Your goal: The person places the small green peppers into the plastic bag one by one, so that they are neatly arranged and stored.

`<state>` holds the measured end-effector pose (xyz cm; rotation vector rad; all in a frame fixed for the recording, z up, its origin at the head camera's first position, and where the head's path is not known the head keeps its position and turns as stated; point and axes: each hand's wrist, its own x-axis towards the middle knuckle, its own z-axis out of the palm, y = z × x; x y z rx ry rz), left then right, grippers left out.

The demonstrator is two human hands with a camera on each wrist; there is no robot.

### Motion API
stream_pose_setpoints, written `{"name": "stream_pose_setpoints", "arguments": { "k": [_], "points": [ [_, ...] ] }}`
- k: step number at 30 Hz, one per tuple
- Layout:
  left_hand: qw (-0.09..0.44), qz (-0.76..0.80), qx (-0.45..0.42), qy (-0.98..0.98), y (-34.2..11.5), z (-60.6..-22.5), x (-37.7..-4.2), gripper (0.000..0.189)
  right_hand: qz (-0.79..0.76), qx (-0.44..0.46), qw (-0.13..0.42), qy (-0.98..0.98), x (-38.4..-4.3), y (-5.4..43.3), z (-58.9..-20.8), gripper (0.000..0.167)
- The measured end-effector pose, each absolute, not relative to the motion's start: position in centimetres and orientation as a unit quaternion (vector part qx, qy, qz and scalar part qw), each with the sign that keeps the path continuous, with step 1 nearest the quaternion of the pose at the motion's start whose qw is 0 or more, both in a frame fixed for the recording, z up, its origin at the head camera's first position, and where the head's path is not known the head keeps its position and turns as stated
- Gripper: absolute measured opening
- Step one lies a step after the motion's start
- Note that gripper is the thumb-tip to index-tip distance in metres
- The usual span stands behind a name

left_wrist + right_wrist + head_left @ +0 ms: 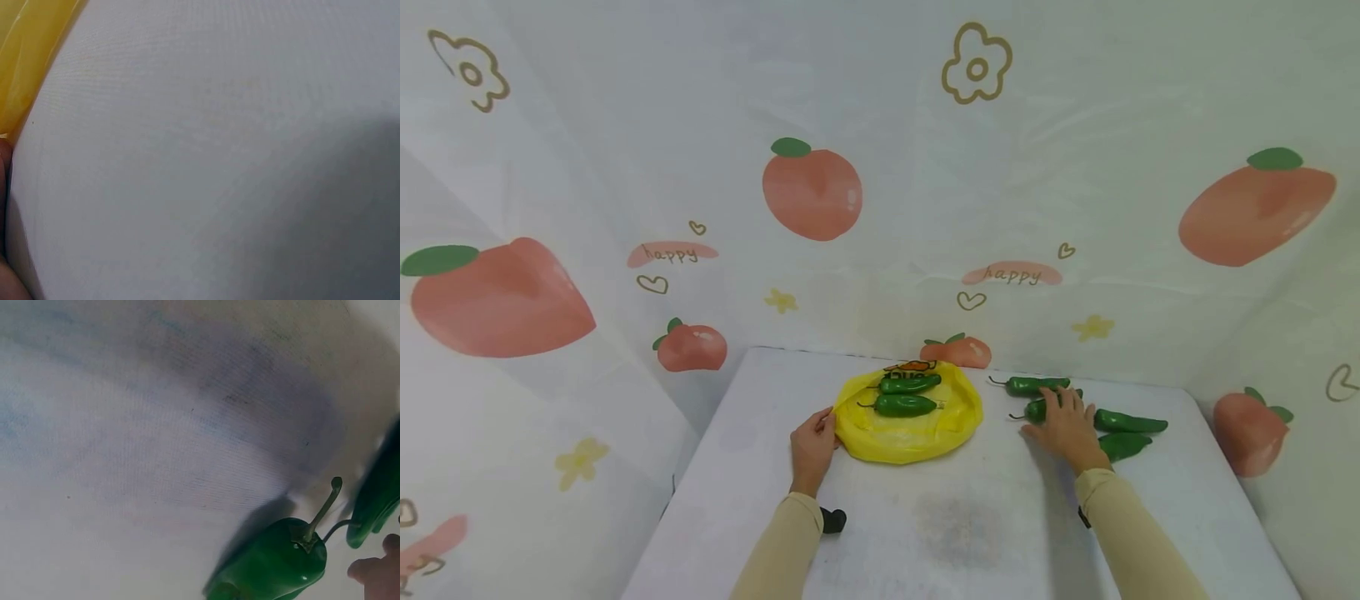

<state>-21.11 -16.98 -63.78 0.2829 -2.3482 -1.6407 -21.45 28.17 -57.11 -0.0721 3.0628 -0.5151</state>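
In the head view a yellow plastic bag [895, 446] lies spread on the table with two green peppers on it, a rear pepper [910, 384] and a front pepper [901, 406]. My left hand [812, 450] pinches the bag's left edge; in the left wrist view the bag [28, 56] shows at the upper left corner. My right hand [1066, 429] reaches over the peppers to the right of the bag, fingers spread above a green pepper [1034, 411]. Another pepper [1026, 384] lies just behind. In the right wrist view, fingertips [380, 572] show near a pepper [269, 565].
Two more green peppers, one slender [1131, 422] and one broader [1123, 446], lie right of my right hand. The white table [955, 517] meets a printed cloth wall [880, 308] at the back. Dark objects show beside both forearms.
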Motion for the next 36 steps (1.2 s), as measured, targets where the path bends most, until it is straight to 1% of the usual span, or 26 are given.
{"name": "stream_pose_setpoints", "arguments": {
  "k": [11, 18, 27, 32, 36],
  "points": [
    [0.130, -0.566, 0.094, -0.809, -17.0, -63.6, -21.4, 0.027, -0.162, -0.034, -0.001, 0.986, -21.4, 28.7, -57.7, 0.059],
    [0.135, -0.565, 0.094, -0.808, -17.0, -63.6, -21.5, 0.026, -0.149, -0.042, -0.014, 0.988, -21.2, 28.6, -57.7, 0.051],
    [0.122, -0.568, 0.105, -0.807, -16.9, -63.3, -21.4, 0.027, -0.151, -0.034, -0.007, 0.988, -21.6, 28.0, -57.8, 0.047],
    [0.122, -0.563, 0.112, -0.810, -16.7, -63.1, -21.1, 0.027, -0.157, -0.018, 0.020, 0.987, -21.9, 27.8, -58.2, 0.049],
    [0.111, -0.559, 0.122, -0.812, -16.6, -63.1, -20.9, 0.027, -0.173, -0.005, 0.034, 0.984, -21.9, 27.7, -58.5, 0.051]
  ]
}}
